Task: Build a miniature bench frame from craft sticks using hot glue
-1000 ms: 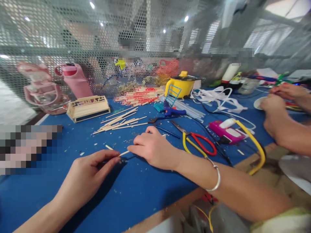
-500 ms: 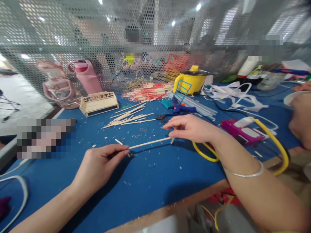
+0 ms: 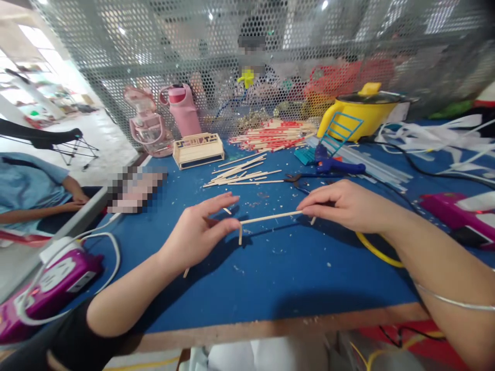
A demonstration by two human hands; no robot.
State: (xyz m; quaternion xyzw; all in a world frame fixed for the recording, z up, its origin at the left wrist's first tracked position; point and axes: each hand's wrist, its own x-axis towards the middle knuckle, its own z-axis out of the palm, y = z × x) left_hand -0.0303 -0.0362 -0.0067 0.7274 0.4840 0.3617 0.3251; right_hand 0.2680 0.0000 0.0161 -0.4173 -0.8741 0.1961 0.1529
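We look down on a blue worktop (image 3: 270, 288) on which a slender wooden stick (image 3: 270, 217) spans the gap between two bare hands, its shadow falling just below it. At the right end, the grip of the right hand (image 3: 351, 206) is clamped on the stick, thumb against fingers. At the left end, we note the grip of the left hand (image 3: 195, 232) with thumb and forefinger apart, the thumb tip at the stick's end. A short piece (image 3: 240, 235) points downward from that end, and a second short piece (image 3: 313, 220) shows beneath the right fingers. A further stick tip (image 3: 186, 272) emerges under the left palm; we cannot tell whether it is held.

Beyond the hands we find a loose spread of bare sticks (image 3: 243, 172), with pliers (image 3: 294, 179) at its right edge and a heap of red-marked sticks (image 3: 274, 135) behind. Left of these stands a small wooden model (image 3: 199, 149), near a pink bottle (image 3: 185, 111). Right of them we see a blue glue gun (image 3: 336, 165), in front of a yellow pot (image 3: 359, 113)
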